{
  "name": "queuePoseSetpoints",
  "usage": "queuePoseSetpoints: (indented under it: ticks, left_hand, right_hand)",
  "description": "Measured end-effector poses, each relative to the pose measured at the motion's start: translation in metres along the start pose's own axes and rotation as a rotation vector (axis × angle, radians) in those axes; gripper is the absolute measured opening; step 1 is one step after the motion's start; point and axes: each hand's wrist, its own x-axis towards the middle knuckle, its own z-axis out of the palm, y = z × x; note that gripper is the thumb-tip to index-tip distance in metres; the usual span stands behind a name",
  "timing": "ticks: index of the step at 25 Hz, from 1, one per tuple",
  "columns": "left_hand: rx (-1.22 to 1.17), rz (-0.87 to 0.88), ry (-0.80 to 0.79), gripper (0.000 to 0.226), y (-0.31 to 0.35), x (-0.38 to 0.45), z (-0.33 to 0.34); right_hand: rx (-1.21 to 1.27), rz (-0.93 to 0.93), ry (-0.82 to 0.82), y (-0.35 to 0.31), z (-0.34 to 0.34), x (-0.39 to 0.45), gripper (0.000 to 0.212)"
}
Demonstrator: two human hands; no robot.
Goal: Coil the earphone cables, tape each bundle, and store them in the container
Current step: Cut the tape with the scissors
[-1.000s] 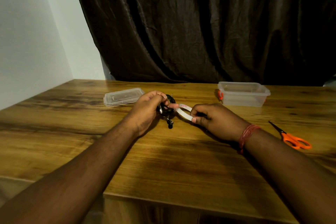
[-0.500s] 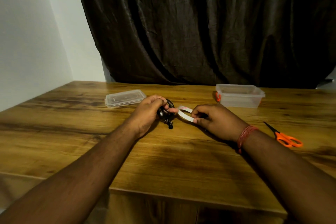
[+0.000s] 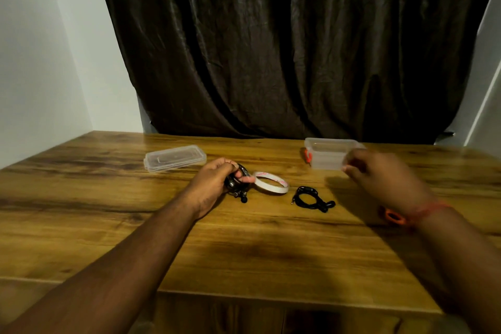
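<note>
On the wooden counter, the tape roll serves as landmark. Nearest, to its right, a second coiled black earphone cable lies loose on the wood, touched by nothing. Just left of the roll, the left hand is clenched around a coiled earphone bundle, its thumb touching the roll's rim. Farther right, the blurred right hand hovers above the counter; whether it grasps anything I cannot tell. Orange scissors peek from under its wrist. Beyond the roll, the clear container stands to the right, the lid to the left.
</note>
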Motion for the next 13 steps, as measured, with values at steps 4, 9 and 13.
queuePoseSetpoints:
  ticks: [4, 9, 13]
  left_hand:
    - [-0.025, 0.037, -0.013, 0.023, 0.007, 0.007, -0.003]
    - [-0.080, 0.021, -0.036, 0.023, -0.003, 0.009, -0.009]
    - [-0.087, 0.012, -0.068, 0.022, -0.005, 0.009, 0.000]
  right_hand:
    - [-0.355, 0.232, -0.190, 0.039, -0.017, -0.036, 0.025]
    - [-0.373, 0.256, -0.212, 0.032, -0.017, -0.043, 0.023]
    - [-0.471, 0.320, -0.322, 0.038, -0.023, -0.045, 0.026]
